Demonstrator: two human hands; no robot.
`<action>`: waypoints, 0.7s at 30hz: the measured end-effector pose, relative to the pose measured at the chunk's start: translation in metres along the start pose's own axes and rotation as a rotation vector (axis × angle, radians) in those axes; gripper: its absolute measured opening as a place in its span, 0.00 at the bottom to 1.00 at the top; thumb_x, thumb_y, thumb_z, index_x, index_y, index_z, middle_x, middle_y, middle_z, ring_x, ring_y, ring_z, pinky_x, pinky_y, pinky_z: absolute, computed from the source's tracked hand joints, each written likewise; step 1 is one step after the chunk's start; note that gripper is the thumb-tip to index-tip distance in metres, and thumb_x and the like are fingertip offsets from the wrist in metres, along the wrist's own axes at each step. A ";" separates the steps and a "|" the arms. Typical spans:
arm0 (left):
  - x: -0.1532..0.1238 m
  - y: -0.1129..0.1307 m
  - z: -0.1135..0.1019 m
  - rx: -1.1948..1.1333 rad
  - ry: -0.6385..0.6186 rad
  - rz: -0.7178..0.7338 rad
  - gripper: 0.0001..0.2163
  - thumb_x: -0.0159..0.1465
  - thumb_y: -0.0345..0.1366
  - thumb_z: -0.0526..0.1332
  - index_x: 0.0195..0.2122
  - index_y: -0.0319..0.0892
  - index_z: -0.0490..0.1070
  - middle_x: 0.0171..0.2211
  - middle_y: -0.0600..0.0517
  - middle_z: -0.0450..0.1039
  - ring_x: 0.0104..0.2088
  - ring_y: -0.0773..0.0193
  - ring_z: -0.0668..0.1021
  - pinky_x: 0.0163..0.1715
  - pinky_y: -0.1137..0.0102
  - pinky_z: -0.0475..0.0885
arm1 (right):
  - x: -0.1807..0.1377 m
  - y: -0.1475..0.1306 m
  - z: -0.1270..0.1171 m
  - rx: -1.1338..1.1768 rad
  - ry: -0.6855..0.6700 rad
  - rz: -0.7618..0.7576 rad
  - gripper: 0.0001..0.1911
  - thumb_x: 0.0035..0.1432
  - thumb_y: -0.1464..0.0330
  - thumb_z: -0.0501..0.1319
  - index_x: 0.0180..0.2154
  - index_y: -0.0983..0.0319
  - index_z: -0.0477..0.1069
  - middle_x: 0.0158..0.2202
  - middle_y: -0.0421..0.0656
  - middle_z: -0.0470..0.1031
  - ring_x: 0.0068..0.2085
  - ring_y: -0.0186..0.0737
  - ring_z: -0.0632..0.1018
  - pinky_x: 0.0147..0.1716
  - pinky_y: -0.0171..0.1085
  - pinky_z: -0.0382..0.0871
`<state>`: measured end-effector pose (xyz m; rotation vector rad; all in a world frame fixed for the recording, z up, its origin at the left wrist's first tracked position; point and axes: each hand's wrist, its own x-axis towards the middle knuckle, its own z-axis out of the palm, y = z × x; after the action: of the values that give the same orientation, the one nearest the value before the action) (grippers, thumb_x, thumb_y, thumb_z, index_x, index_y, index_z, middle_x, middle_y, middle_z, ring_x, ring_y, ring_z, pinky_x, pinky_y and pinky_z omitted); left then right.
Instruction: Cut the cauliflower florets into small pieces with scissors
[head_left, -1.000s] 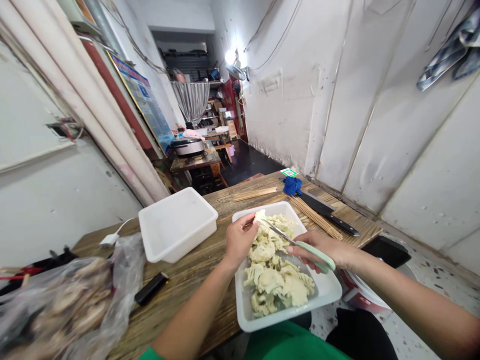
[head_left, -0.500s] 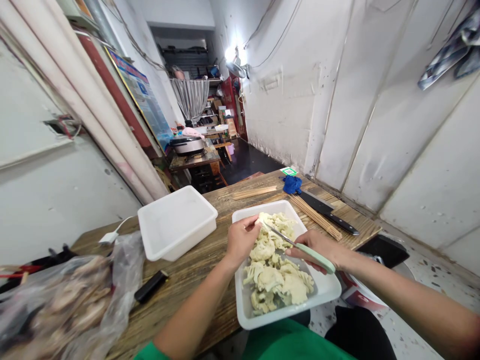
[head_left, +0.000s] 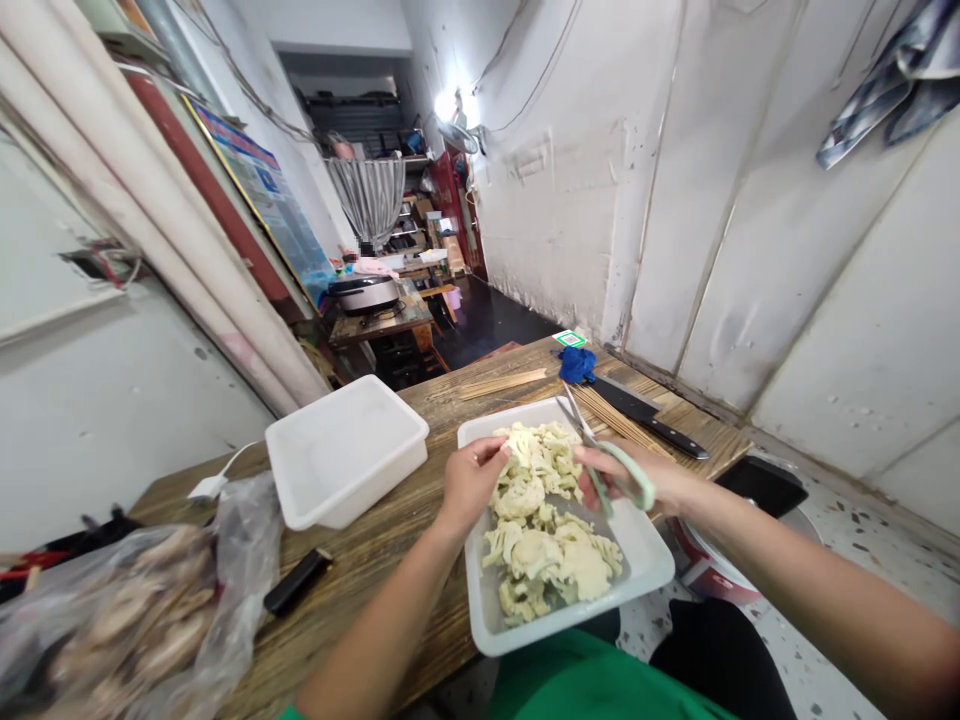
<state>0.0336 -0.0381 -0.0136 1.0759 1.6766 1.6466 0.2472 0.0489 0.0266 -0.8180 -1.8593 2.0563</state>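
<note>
My left hand pinches a pale cauliflower floret over the far left part of a white tray. More cauliflower pieces are heaped in that tray, which sits at the table's front edge. In my right hand is a pair of scissors with light green handles. The blades are spread apart, pointing away from me above the tray's far right corner. They stand clear of the floret.
A white tub stands left on the wooden table. Beyond the tray lie wooden skewers, a blue cloth and a black-handled cleaver. A bag of mushroom-like pieces and a black object lie at left.
The scissors have moved away from the floret, their blades now opened and turned to point farther forward. My left hand still pinches the floret. The view has shifted slightly.
</note>
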 end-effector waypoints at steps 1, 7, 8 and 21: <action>-0.004 0.001 0.004 0.008 -0.024 0.029 0.14 0.52 0.40 0.68 0.38 0.39 0.79 0.41 0.44 0.79 0.42 0.55 0.80 0.47 0.60 0.72 | 0.008 0.000 0.005 0.057 0.072 -0.020 0.25 0.46 0.51 0.67 0.33 0.62 0.62 0.22 0.37 0.71 0.23 0.32 0.74 0.20 0.29 0.67; -0.018 0.011 0.014 0.014 -0.120 0.102 0.12 0.54 0.38 0.67 0.39 0.40 0.79 0.43 0.45 0.79 0.44 0.56 0.79 0.49 0.61 0.71 | 0.044 -0.007 0.027 0.158 0.248 -0.062 0.29 0.33 0.63 0.76 0.32 0.61 0.60 0.19 0.31 0.67 0.19 0.30 0.72 0.17 0.28 0.67; -0.017 0.011 0.013 -0.008 -0.121 0.087 0.13 0.54 0.39 0.67 0.39 0.40 0.79 0.43 0.44 0.79 0.43 0.56 0.79 0.47 0.62 0.72 | 0.045 -0.009 0.028 0.178 0.248 -0.068 0.28 0.34 0.65 0.76 0.32 0.61 0.60 0.19 0.30 0.67 0.18 0.29 0.72 0.16 0.27 0.67; -0.013 0.007 0.011 -0.228 -0.070 -0.030 0.15 0.52 0.41 0.68 0.37 0.39 0.76 0.38 0.46 0.79 0.38 0.61 0.79 0.42 0.67 0.71 | 0.061 -0.004 0.031 0.490 0.255 0.040 0.15 0.47 0.73 0.69 0.30 0.63 0.61 0.20 0.36 0.70 0.18 0.33 0.74 0.17 0.31 0.72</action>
<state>0.0508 -0.0434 -0.0099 0.9799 1.4149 1.7131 0.1797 0.0569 0.0163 -0.9271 -1.1462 2.1737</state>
